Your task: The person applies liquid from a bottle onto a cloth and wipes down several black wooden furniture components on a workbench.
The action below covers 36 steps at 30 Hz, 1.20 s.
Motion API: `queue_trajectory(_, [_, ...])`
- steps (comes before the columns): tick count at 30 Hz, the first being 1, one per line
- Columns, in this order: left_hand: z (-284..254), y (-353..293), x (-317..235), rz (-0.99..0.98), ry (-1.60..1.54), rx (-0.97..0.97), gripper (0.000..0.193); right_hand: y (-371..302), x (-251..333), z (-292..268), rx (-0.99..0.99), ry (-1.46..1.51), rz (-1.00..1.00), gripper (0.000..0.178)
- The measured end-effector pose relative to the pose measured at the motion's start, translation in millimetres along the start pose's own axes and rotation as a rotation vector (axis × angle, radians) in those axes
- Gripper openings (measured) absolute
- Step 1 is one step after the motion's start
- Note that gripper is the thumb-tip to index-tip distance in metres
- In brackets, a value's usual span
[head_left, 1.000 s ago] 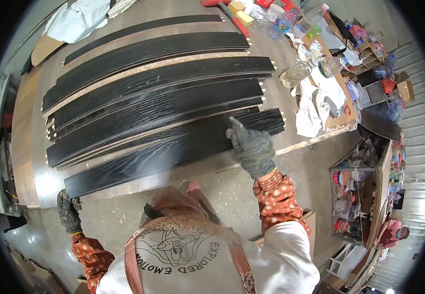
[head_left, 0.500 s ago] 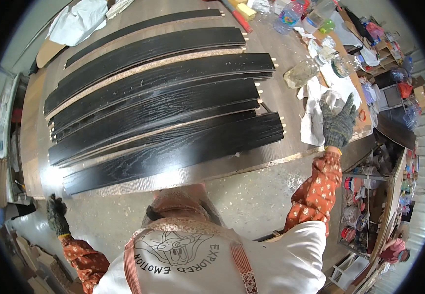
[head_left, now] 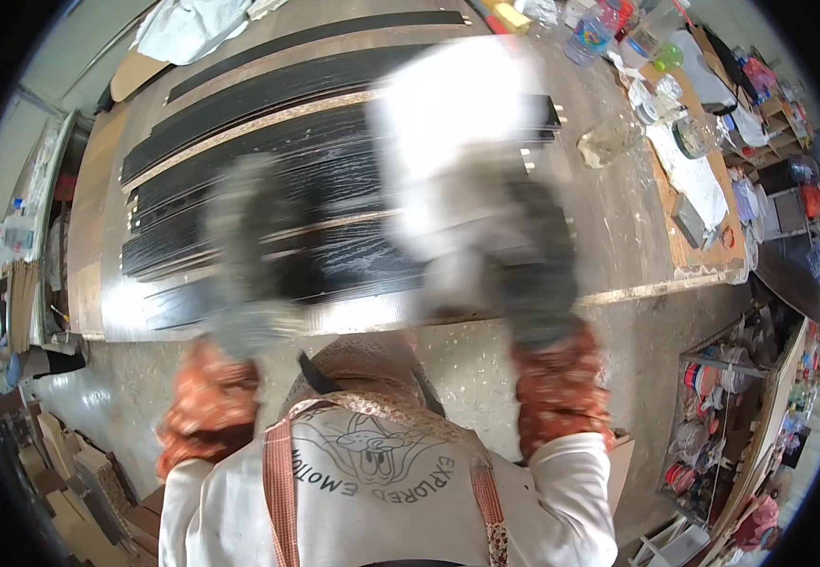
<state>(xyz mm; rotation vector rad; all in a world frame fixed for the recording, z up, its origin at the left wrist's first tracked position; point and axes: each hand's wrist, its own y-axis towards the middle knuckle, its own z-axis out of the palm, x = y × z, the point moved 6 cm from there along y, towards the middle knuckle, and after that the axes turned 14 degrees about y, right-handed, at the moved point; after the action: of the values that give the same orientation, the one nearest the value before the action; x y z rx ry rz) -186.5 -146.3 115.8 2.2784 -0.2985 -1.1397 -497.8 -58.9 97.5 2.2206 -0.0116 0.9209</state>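
- My right hand (head_left: 533,274), gloved and badly blurred, is raised over the near edge of the tabletop (head_left: 637,227); a white cloth (head_left: 452,142) sits at it, but I cannot tell how tightly the fingers close.
- My left hand (head_left: 249,255), gloved and blurred too, hangs above the black boards (head_left: 268,180); its grip I cannot tell.
- Bottles (head_left: 591,36) stand far right.

I hold a white cloth (head_left: 448,123) up in my right hand (head_left: 533,274), raised above the black wood-grain slats (head_left: 268,203). It is a blurred, crumpled pale mass with no sharp edges. My left hand (head_left: 249,255), in a grey knit glove, is lifted beside it over the same slats. The slats lie flat, side by side and overlapping, long and slightly curved, on the brown surface (head_left: 618,227).
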Motion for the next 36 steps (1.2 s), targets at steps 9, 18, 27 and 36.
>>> queue_trajectory(9, [-45.9, -37.8, 23.4, -0.413, -0.45, 0.208, 0.053, 50.4, -175.4, -69.1, -0.335, 0.352, 0.19, 0.043])
queue_trajectory(18, [-131.1, -126.6, 57.8, -0.507, -0.122, 0.185, 0.045, 101.8, -214.6, 29.4, 0.401, -0.688, -0.033, 0.048])
queue_trajectory(27, [-196.5, -229.2, 143.0, -0.627, -0.092, -0.2, 0.04, 113.5, -72.8, 5.6, 0.027, 0.068, -0.131, 0.059])
queue_trajectory(36, [-123.4, -109.8, 57.0, -0.66, -1.318, 0.07, 0.03, -41.6, 178.9, 173.3, 1.298, 0.323, -0.189, 0.084])
